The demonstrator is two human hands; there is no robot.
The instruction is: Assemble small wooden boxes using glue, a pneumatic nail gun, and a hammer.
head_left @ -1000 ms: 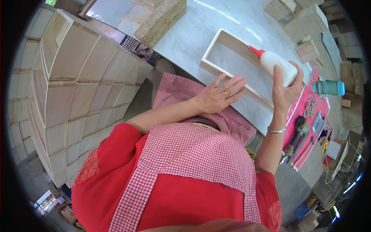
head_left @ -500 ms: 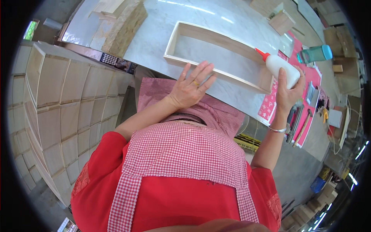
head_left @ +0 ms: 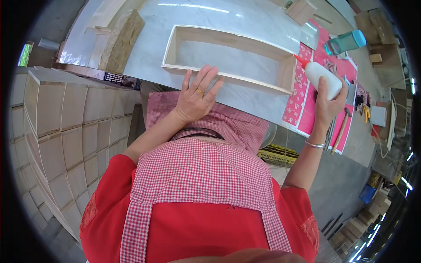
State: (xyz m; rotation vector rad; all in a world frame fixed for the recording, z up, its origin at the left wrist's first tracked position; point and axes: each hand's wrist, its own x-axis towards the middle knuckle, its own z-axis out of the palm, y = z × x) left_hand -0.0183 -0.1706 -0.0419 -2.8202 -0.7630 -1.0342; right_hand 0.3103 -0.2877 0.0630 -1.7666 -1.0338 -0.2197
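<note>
A long rectangular wooden frame [head_left: 239, 42], pale and with no visible bottom, lies on the marbled tabletop in front of me. My left hand [head_left: 199, 94] rests its outstretched, slightly spread fingers against the near wall, toward the left end. In my right hand [head_left: 330, 104] is a white squeeze glue bottle [head_left: 323, 78] with a red pointed nozzle. The bottle is tilted, its nozzle tip at the far right corner of the frame. Whether the tip touches the wood I cannot tell.
A rough-edged wooden block [head_left: 123, 41] stands at the left. On the right, a pink patterned sheet [head_left: 294, 103] lies under a hammer [head_left: 341, 131]; a teal bottle [head_left: 344, 43] stands farther back. Stacked wooden boxes [head_left: 72, 109] rise at my left.
The view has shifted, so the table contents sit farther left. Relative to the frame, the glue bottle's nozzle has moved along the far wall to the right corner. My left hand stays at the near wall.
</note>
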